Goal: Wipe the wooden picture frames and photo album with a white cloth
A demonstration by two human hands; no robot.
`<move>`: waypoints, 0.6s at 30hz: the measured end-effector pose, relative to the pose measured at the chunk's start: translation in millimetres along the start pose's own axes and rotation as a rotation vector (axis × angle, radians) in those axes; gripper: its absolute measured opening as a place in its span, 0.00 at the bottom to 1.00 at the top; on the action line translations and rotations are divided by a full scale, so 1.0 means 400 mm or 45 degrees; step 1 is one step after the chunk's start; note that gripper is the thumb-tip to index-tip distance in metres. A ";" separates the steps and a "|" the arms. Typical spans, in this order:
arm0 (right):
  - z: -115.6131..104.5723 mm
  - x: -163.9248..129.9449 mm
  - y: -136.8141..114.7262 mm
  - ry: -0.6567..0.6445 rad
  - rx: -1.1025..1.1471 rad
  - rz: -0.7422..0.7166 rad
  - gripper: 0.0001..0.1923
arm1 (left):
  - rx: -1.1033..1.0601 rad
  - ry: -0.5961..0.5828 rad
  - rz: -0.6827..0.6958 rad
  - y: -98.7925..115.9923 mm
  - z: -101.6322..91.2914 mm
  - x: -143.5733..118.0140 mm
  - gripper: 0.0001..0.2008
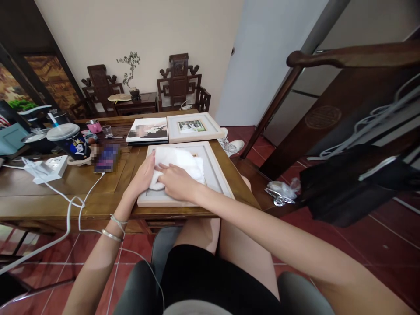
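A pale wooden picture frame point(215, 168) lies flat at the near edge of the brown table, with a bunched white cloth point(179, 157) on it. My right hand point(179, 181) presses on the cloth from above, some fingers bent into its folds. At the left edge of the frame rests my left hand point(146, 173), its fingers straight and side by side against the cloth. Most of the picture inside is hidden under cloth and hand.
Behind lie a second framed photo point(192, 127) and a stack of pictures point(147, 130). To the left are a lidded cup point(74, 142), a phone point(107, 158) on a charging cable, and a white power strip point(50, 168). Shiny crumpled packaging point(280, 192) sits at the right.
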State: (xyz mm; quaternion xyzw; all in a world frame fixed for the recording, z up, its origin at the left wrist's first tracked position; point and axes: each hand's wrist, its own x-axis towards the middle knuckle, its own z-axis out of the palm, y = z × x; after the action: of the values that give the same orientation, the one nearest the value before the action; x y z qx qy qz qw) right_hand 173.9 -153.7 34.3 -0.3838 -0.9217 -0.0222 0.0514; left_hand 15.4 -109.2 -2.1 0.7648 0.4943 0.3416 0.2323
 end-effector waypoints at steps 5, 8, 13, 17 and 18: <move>0.006 0.044 0.009 -0.005 -0.049 0.104 0.19 | 0.025 -0.052 -0.025 -0.003 0.001 0.001 0.36; -0.022 0.014 -0.025 -0.077 -0.023 0.059 0.17 | 0.009 -0.062 -0.023 -0.003 -0.001 0.004 0.35; -0.117 -0.078 -0.066 -0.329 0.112 -0.071 0.14 | 0.126 -0.076 0.090 -0.004 0.003 0.007 0.30; -0.137 -0.094 -0.112 -0.369 0.128 -0.033 0.13 | 0.105 -0.030 0.022 0.004 0.008 0.005 0.27; -0.124 -0.089 -0.132 -0.312 0.121 -0.019 0.12 | 0.074 -0.016 -0.018 0.007 0.008 0.005 0.27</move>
State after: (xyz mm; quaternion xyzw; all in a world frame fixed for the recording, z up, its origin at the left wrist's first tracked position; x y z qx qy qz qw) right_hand 165.1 -220.2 79.7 -0.3739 -0.9240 0.0681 -0.0435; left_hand 20.1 -108.5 -1.9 0.7699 0.5081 0.3205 0.2155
